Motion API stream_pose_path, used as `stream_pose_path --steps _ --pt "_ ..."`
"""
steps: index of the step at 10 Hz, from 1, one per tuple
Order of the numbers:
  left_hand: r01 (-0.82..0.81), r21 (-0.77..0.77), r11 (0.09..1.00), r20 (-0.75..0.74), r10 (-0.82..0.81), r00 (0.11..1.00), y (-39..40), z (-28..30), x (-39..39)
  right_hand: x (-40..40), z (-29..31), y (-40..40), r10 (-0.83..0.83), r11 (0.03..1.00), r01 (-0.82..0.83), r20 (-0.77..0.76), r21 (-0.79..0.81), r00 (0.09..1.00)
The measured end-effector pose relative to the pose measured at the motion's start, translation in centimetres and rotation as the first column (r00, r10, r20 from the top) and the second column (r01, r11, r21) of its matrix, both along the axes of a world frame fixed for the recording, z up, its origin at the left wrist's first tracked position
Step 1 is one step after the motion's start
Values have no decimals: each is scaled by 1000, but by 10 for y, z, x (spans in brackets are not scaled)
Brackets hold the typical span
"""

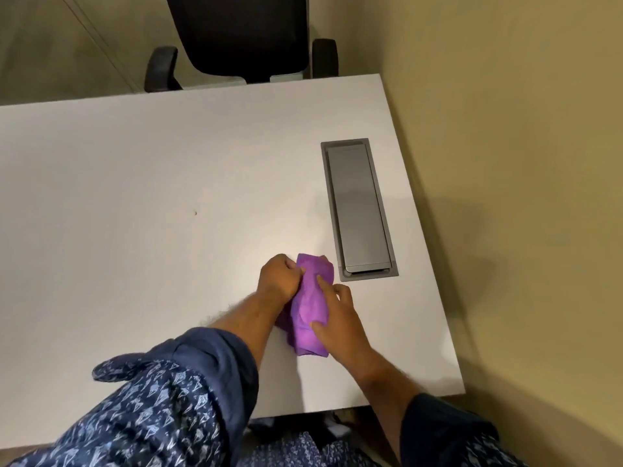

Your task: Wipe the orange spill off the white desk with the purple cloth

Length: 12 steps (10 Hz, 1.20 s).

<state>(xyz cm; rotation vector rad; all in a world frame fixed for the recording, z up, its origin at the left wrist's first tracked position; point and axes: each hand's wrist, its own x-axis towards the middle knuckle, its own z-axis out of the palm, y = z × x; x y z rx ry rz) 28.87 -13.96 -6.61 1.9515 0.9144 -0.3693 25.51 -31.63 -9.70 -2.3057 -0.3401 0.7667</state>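
Observation:
The purple cloth (312,306) is bunched into a long roll on the white desk (135,183), near its front right. My left hand (279,278) is closed on the cloth's far left end. My right hand (337,315) rests on its right side, with the thumb and a finger pressed onto the fabric. A tiny orange-brown speck (195,213) sits on the desk to the left of the hands. No larger orange spill shows; the desk under the cloth is hidden.
A grey cable hatch (357,207) is set into the desk just right of the cloth. A black office chair (239,38) stands behind the far edge. A beige wall (522,163) runs along the desk's right side.

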Motion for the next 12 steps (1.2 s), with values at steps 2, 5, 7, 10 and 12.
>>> stream_pose_path --steps 2,5,7,10,12 --pt "-91 -364 927 78 127 989 8 -2 -17 -2 -13 6 69 996 -62 115 -62 991" --pt "-91 -19 996 102 92 991 -5 -5 -67 -18 -14 -4 239 945 -122 383 -304 892" --pt "-149 -223 963 -33 145 989 -19 -13 -63 -27 -18 2 321 935 -269 233 -230 918" --pt "-14 -11 1000 86 15 996 9 19 -67 -24 16 5 135 987 -106 256 -122 957" --pt "228 385 894 156 -307 939 41 50 -82 7 44 3 144 984 -104 304 -144 942"
